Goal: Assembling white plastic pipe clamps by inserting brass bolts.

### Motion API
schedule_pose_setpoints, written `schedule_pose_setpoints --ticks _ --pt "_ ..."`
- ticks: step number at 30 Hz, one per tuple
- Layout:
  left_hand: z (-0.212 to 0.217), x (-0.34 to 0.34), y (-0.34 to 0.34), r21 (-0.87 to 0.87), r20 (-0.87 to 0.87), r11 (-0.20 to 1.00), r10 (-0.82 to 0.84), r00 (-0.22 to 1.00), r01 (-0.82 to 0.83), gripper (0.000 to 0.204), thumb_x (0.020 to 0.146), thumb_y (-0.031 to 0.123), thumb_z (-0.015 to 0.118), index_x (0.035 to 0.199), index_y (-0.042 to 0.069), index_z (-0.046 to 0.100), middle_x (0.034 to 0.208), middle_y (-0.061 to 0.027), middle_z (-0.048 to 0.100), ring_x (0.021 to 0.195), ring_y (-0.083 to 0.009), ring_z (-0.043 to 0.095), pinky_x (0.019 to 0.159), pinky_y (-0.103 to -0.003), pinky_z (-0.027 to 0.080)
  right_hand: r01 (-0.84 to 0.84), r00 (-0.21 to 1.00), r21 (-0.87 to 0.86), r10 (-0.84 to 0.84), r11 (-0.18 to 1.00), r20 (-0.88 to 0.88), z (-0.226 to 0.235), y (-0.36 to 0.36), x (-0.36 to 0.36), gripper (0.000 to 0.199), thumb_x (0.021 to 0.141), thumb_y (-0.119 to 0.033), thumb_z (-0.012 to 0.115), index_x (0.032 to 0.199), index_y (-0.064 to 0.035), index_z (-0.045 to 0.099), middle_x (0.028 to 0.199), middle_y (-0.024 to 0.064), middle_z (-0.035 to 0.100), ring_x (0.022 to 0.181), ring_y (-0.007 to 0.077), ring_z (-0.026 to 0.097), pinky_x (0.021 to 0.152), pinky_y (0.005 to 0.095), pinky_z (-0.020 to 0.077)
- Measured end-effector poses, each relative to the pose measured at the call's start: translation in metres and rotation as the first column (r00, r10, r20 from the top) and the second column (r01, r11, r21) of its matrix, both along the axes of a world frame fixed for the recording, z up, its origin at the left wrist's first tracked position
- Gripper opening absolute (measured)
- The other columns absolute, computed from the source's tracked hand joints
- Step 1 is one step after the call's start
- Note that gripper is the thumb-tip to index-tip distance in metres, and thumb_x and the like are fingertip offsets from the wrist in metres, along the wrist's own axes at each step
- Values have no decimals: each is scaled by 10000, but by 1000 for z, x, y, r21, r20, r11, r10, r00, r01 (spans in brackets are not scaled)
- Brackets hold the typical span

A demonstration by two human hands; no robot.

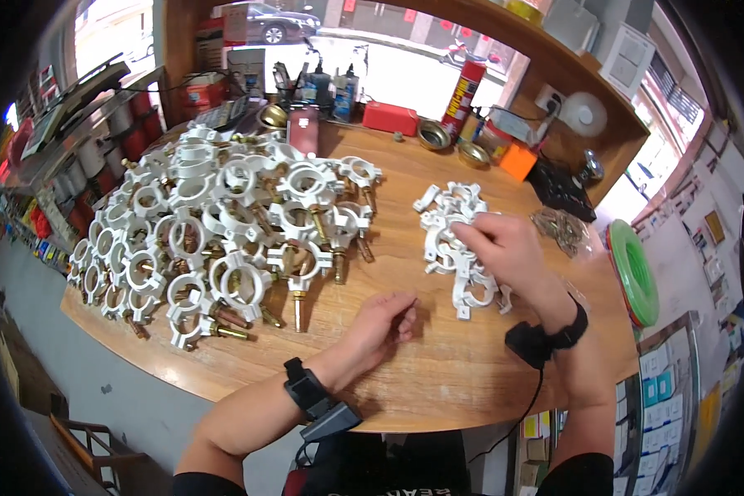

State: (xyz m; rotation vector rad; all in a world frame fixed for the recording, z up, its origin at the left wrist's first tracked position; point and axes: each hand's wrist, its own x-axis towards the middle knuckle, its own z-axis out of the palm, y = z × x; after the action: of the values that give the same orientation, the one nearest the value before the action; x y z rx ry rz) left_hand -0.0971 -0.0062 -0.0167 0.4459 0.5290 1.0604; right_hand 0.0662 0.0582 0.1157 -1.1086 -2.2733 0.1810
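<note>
Above a small pile of loose white plastic pipe clamp pieces (463, 277), my right hand (508, 252) is closed, thumb and forefinger drawn together. Its fingertips overlap the pieces, and whatever they grip is hidden. My left hand (380, 324) rests low over the wooden table, thumb on top and fingers curled inward; what is inside them, if anything, cannot be made out. To its left spreads a big heap of white ring-shaped pipe clamps (194, 192) fitted with brass-coloured screw bolts (299, 310). One such clamp stands at the heap's edge nearest my left hand.
Along the back of the table (438, 388) stand a red case (390, 117), a red spray can (465, 95), brass-coloured bowls and an orange box (517, 159). A plastic bag of small metal parts (562, 230) lies at right, near a green coil (634, 273).
</note>
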Motion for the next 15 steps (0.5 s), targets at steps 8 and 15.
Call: schedule_pose_setpoints --ticks 8,15 --pt "15 4 -8 50 -183 998 -13 983 22 375 923 353 459 736 43 556 643 -60 525 569 -164 462 539 -288 389 -88 933 -363 -50 928 -356 -30 -66 103 377 853 -150 580 517 9 523 451 26 485 418 72 434 406 247 330" --pt "30 25 -19 19 -337 983 -166 927 182 162 897 224 547 871 65 559 706 -24 608 576 -79 519 521 -206 411 -285 799 -540 -115 792 -590 -53 -63 124 377 905 -163 502 561 -15 539 510 20 520 460 82 492 439 218 374"
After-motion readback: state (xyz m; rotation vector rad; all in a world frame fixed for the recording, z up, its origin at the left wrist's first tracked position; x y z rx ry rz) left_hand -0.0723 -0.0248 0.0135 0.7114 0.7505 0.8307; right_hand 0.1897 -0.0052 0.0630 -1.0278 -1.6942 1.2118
